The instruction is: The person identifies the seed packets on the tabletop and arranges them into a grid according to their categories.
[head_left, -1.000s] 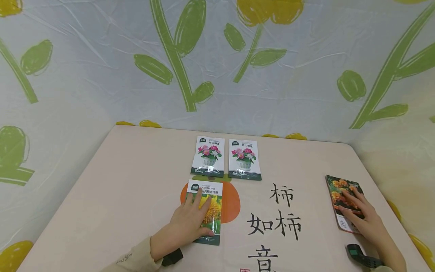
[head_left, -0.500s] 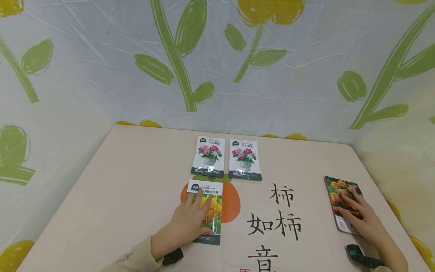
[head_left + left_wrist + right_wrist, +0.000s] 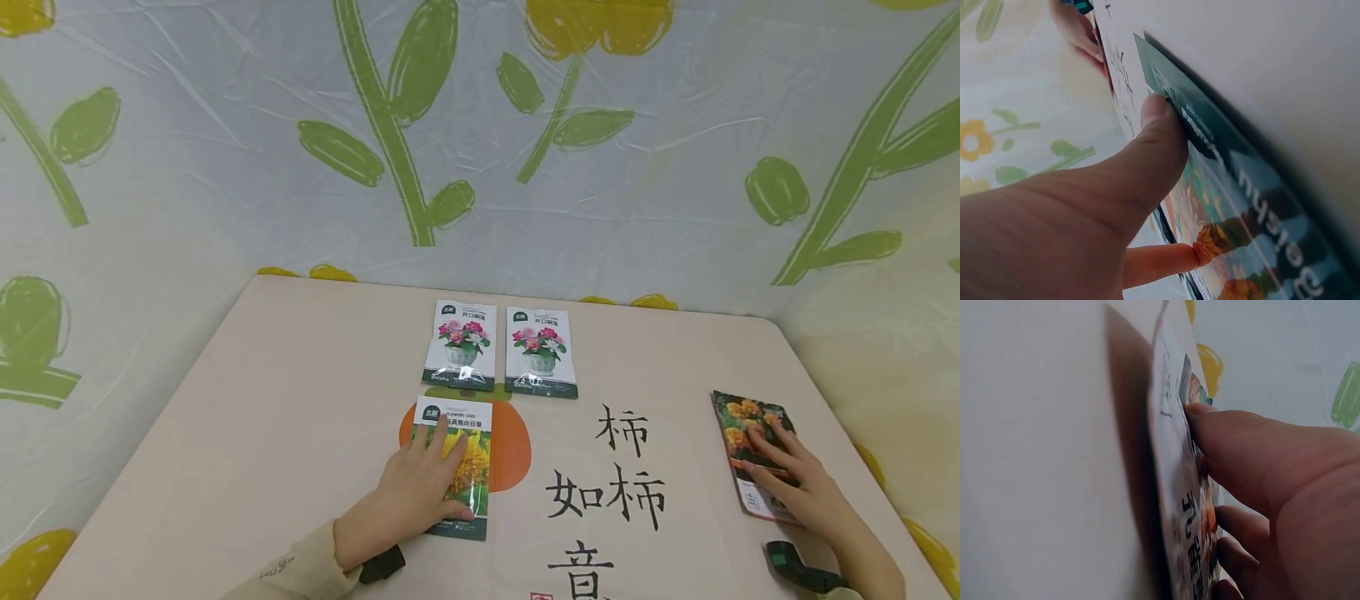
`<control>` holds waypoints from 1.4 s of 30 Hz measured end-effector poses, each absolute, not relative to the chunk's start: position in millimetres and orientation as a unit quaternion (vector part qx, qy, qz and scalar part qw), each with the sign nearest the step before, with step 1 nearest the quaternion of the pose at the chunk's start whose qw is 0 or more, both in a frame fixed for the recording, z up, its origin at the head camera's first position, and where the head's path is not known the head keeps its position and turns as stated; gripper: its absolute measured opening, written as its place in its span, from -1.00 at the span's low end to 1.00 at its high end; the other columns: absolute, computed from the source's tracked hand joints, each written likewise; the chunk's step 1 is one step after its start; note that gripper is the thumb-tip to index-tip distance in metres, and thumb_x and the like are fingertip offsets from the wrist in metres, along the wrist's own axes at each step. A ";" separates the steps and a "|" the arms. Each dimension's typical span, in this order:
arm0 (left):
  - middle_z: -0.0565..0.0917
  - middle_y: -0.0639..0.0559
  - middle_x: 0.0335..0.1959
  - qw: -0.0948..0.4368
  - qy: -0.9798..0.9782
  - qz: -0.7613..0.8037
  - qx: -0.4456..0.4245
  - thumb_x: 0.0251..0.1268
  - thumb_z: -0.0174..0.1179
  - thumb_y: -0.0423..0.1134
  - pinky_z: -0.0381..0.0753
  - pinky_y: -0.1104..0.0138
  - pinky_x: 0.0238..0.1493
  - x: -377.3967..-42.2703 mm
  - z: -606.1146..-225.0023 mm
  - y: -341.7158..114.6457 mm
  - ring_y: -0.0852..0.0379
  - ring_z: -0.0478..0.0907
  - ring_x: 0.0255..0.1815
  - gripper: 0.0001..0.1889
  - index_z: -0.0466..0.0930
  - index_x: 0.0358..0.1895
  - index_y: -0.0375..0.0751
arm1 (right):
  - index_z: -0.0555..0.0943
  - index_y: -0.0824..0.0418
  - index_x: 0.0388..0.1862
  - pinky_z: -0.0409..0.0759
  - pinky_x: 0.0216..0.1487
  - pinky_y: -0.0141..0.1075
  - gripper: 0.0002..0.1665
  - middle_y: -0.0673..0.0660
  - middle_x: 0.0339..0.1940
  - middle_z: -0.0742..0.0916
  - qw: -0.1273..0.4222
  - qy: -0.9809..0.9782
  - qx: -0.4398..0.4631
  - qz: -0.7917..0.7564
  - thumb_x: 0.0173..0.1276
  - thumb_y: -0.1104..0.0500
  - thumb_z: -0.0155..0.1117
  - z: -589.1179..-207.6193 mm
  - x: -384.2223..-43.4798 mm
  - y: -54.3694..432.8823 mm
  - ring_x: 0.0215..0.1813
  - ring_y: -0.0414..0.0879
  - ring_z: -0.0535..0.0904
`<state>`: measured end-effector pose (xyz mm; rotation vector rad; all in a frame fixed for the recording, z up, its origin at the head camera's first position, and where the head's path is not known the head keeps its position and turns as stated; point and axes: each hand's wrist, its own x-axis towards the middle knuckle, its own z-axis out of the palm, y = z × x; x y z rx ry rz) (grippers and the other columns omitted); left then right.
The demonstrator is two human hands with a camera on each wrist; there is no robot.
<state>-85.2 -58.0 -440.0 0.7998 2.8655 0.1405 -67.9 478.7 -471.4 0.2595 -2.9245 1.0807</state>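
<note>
A seed packet with a yellow sunflower (image 3: pixel 474 467) lies on the table, and my left hand (image 3: pixel 416 487) rests on it with fingers spread. In the left wrist view the thumb (image 3: pixel 1154 115) presses near the packet's dark green bottom band (image 3: pixel 1210 128). Toward the table's right side, a seed packet with orange flowers (image 3: pixel 737 442) lies slightly turned under my right hand (image 3: pixel 810 487). The right wrist view has the thumb and fingertips touching its printed face (image 3: pixel 1179 456); a shadow runs along its near edge. Some of both packets is hidden by the hands.
Two matching white seed packets with pink flowers, one on the left (image 3: pixel 461 346) and one on the right (image 3: pixel 540 352), lie side by side farther back. The pale table mat (image 3: pixel 300 400) bears black characters and an orange print. A patterned curtain (image 3: pixel 600 208) stands behind.
My right hand has slid the orange-flower packet a little to the left and toward me. The left hand and the other packets have stayed in place.
</note>
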 end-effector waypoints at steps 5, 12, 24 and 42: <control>0.27 -0.32 0.45 0.077 0.958 0.040 0.273 -0.06 0.27 0.47 0.65 0.11 0.00 -85.7 -440.9 -58.5 -0.26 0.35 0.27 0.02 0.37 0.44 -0.10 | 0.09 0.19 0.58 -0.38 0.20 0.58 -0.26 0.01 0.63 -0.17 0.009 -0.934 0.094 0.346 0.50 0.29 0.11 -471.0 -67.2 479.9 0.53 0.44 -0.41; 0.28 -0.32 0.45 0.078 0.958 0.031 0.274 -0.05 0.25 0.48 0.64 0.12 0.02 -85.9 -440.3 -58.6 -0.26 0.35 0.29 0.02 0.37 0.45 -0.10 | 0.13 0.13 0.57 -0.33 0.21 0.58 -0.25 -0.37 0.52 -0.09 0.011 -0.935 0.102 0.339 0.48 0.30 0.14 -470.9 -65.1 478.1 0.56 0.33 -0.39; 0.31 -0.33 0.42 0.068 0.958 0.029 0.278 -0.05 0.26 0.48 0.66 0.15 -0.03 -85.1 -439.0 -58.9 -0.25 0.37 0.26 0.01 0.39 0.43 -0.11 | 0.27 0.04 0.53 0.23 0.11 -0.35 -0.24 -0.23 0.53 0.01 0.030 -0.952 0.107 0.284 0.39 0.30 0.26 -471.5 -64.3 472.0 0.51 0.22 -0.04; 0.31 -0.32 0.43 0.070 0.958 0.030 0.277 -0.04 0.26 0.48 0.65 0.12 0.01 -84.7 -440.6 -59.8 -0.26 0.36 0.28 0.01 0.39 0.43 -0.10 | 0.24 0.09 0.54 0.14 -0.03 0.41 -0.24 0.01 0.59 -0.01 0.010 -0.943 0.110 0.313 0.40 0.32 0.24 -468.0 -57.6 455.8 0.34 0.67 -0.02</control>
